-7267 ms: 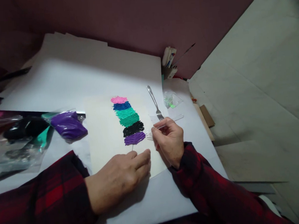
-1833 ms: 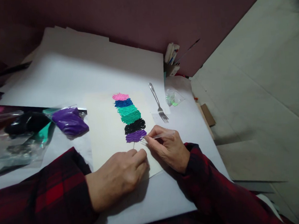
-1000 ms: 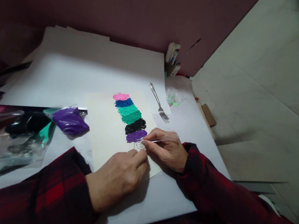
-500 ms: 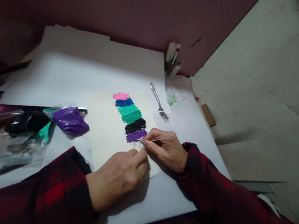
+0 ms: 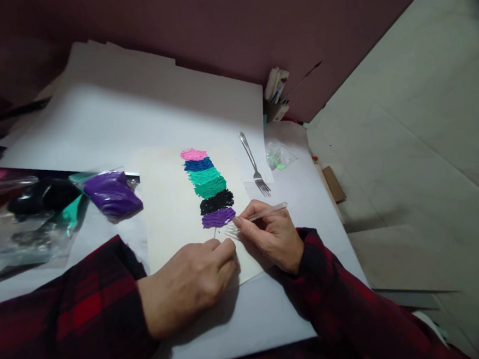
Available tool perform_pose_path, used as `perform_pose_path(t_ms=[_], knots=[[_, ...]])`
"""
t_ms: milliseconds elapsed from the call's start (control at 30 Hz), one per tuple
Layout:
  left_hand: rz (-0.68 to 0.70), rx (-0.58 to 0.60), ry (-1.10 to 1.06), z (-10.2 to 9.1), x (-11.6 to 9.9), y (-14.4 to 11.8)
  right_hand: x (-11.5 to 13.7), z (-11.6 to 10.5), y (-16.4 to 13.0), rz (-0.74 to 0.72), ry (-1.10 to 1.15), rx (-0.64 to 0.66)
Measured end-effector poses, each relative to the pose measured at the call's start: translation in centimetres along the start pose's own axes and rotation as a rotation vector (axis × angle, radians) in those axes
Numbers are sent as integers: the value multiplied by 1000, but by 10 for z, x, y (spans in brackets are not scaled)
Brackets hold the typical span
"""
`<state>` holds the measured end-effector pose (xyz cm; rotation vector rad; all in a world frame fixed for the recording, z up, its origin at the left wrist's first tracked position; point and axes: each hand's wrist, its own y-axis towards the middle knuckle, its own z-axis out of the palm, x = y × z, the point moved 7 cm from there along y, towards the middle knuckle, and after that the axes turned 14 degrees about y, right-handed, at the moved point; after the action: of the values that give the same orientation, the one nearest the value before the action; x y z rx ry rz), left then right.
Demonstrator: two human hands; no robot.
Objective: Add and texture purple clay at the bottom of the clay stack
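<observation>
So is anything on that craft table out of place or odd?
The metal fork looks odd among art supplies; it lies beside the cream sheet with its colored clay bands. The right hand holds a clear plastic fork at the purple band. Nothing looks spilled or damaged.

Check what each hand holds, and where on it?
The right hand pinches a clear plastic fork near its tines. The left hand grips nothing; its fingertips press on the cream sheet.

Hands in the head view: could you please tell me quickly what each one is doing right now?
Left hand: fingers curled, pressing down on the cream paper.
Right hand: closed on a clear plastic fork.
</observation>
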<state>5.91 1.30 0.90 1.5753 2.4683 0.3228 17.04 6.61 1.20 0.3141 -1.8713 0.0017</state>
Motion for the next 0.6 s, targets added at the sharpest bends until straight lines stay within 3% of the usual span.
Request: perform_pose_path(t_ms=[600], knots=[[-1,-5,4,-3,-1,0,1,7,1,-35,-4,32]])
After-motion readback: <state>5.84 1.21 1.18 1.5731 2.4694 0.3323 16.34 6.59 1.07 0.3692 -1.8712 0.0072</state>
